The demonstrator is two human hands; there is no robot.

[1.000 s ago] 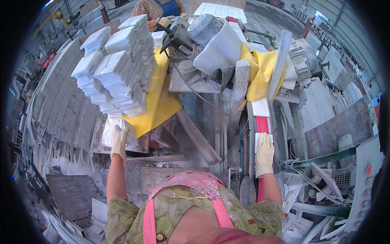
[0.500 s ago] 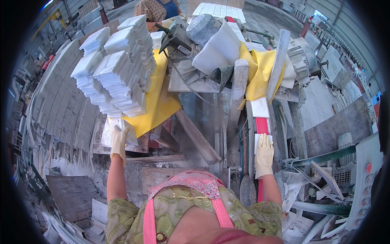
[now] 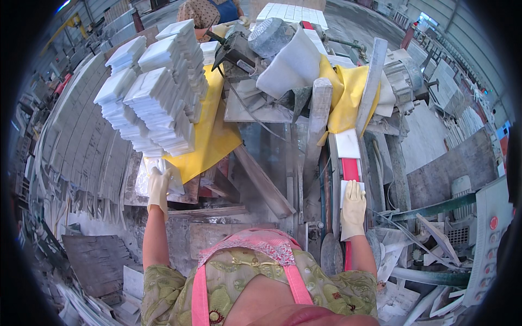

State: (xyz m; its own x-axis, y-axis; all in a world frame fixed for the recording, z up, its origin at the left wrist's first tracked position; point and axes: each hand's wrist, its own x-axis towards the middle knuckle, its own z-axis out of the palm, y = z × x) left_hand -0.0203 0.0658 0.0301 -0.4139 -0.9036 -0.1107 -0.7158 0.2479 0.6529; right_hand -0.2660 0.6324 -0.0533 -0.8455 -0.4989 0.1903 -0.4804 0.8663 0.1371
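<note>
My right cream-gloved hand (image 3: 354,211) lies flat, unclenched, on a white rectangular stone tile (image 3: 343,191) across the narrow red belt's (image 3: 350,169) left edge. My left cream-gloved hand (image 3: 157,189) meets glossy white tiles (image 3: 143,182), grip unclear. Likely feeding; next calls for level pressure.

Head-worn fisheye, left one of a pair, upright, facing down and forward from above and behind the left hand (image 3: 158,188) and right hand (image 3: 353,211). Apron (image 3: 247,244) nearest, between and behind the hands; hands mid-range; floor (image 3: 356,24) far beyond the right hand.
</note>
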